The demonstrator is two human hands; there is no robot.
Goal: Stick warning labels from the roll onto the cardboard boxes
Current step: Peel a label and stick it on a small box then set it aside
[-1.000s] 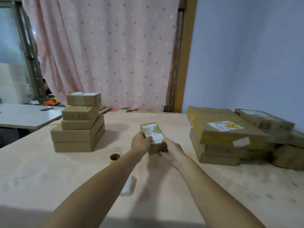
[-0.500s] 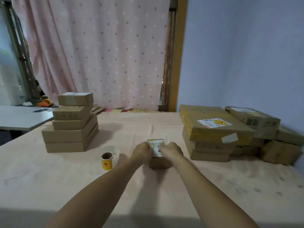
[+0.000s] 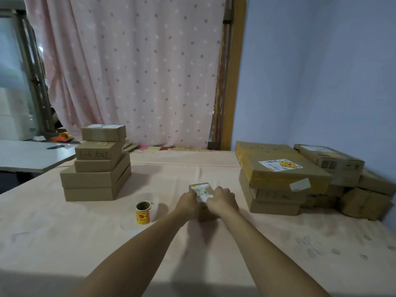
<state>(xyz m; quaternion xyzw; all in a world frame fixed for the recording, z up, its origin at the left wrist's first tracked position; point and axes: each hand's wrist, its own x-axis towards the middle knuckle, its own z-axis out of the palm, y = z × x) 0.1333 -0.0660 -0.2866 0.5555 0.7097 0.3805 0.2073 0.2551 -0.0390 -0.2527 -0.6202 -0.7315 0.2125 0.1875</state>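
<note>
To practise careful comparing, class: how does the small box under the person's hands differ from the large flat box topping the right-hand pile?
The small box is far smaller than the large flat box. The small box sits on the table; the large flat box lies on other boxes. The left hand and right hand hold the small box; nothing touches the large flat box. Both are brown cardboard.

One wide-angle camera, worn on the person's head, looks forward and slightly down across the tabletop (image 3: 64,243) toward the curtain (image 3: 139,71) and wall (image 3: 321,71) beyond its far edge. The left forearm (image 3: 139,249) and right forearm (image 3: 263,249) enter close from the bottom.
</note>
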